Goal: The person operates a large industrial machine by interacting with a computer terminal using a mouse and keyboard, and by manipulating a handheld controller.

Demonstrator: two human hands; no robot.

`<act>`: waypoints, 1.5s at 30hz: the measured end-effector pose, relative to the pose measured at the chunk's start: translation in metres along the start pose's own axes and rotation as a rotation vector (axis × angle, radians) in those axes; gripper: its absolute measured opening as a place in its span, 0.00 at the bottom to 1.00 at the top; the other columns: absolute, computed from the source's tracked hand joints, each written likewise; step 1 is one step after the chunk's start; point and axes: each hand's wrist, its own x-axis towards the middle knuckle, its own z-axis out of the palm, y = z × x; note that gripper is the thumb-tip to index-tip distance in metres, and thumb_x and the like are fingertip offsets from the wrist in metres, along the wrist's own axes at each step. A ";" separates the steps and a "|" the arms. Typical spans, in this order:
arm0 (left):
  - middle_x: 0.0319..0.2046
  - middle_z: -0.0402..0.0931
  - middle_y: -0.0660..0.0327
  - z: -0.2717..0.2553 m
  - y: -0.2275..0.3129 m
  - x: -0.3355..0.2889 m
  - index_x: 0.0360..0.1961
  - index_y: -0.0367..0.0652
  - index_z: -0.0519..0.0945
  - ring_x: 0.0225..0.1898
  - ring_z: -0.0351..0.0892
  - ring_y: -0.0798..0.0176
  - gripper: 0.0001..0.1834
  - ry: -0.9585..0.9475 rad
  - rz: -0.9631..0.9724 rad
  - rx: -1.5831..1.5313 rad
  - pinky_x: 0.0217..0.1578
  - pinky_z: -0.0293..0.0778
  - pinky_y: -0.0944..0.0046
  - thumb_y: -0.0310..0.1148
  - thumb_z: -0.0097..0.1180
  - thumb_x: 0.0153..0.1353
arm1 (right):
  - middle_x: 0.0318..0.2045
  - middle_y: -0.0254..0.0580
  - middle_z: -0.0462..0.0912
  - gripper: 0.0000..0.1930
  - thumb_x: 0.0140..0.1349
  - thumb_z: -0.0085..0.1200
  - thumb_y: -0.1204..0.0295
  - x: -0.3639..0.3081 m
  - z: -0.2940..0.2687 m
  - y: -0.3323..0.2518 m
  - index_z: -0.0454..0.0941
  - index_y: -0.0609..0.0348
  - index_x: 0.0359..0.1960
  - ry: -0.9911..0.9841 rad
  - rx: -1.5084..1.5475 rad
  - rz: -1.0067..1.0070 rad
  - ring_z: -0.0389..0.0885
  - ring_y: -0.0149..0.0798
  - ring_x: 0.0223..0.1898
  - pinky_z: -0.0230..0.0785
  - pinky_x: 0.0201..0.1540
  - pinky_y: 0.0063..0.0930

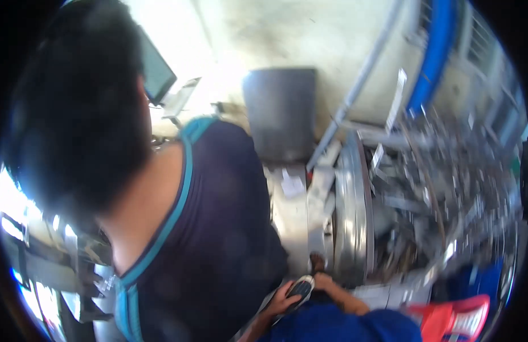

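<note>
My left hand (pixel 282 300) is at the bottom centre, its fingers closed round a dark oval object with a pale rim (pixel 301 288). What kind of object it is, the blur does not show. Just to the right, my right hand (pixel 325 283) is close against the object's right end. Its fingers are smeared, so whether they grip the object is unclear. Blue clothing (pixel 338 325) lies below both hands. Beyond them a small brown shape (pixel 317 261) shows, too blurred to name.
Close on the left, a person in a dark shirt with teal trim (pixel 218 228) fills much of the view. A heap of metal scrap (pixel 423 194) lies to the right, with a red plastic chair (pixel 452 319) below it. A dark grey panel (pixel 280 114) leans against the wall.
</note>
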 end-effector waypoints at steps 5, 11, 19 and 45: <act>0.50 0.76 0.58 -0.002 0.011 0.123 0.58 0.37 0.71 0.51 0.75 0.66 0.29 0.304 -0.017 -0.222 0.54 0.70 0.65 0.32 0.65 0.57 | 0.38 0.54 0.86 0.19 0.51 0.60 0.59 0.068 -0.186 0.035 0.86 0.59 0.40 -0.125 0.303 -0.164 0.86 0.49 0.40 0.78 0.45 0.39; 0.48 0.77 0.59 -0.025 0.050 0.216 0.57 0.37 0.72 0.50 0.75 0.66 0.29 0.418 0.006 -0.130 0.54 0.70 0.65 0.30 0.66 0.55 | 0.33 0.47 0.86 0.20 0.55 0.61 0.71 0.165 -0.346 0.021 0.79 0.60 0.51 0.012 0.597 -0.106 0.85 0.37 0.30 0.76 0.33 0.30; 0.47 0.78 0.59 -0.101 0.099 0.354 0.55 0.37 0.73 0.49 0.77 0.65 0.27 0.850 -0.026 -0.369 0.52 0.72 0.65 0.25 0.66 0.53 | 0.31 0.43 0.85 0.17 0.60 0.58 0.68 0.304 -0.474 -0.091 0.80 0.64 0.49 0.010 0.669 -0.312 0.84 0.35 0.29 0.76 0.32 0.28; 0.39 0.79 0.60 -0.464 0.244 0.634 0.51 0.36 0.75 0.39 0.79 0.65 0.21 1.601 0.258 -0.815 0.40 0.77 0.64 0.26 0.61 0.55 | 0.37 0.41 0.85 0.18 0.64 0.57 0.69 0.701 -0.942 -0.530 0.76 0.57 0.55 0.026 0.344 -0.950 0.83 0.34 0.34 0.75 0.34 0.28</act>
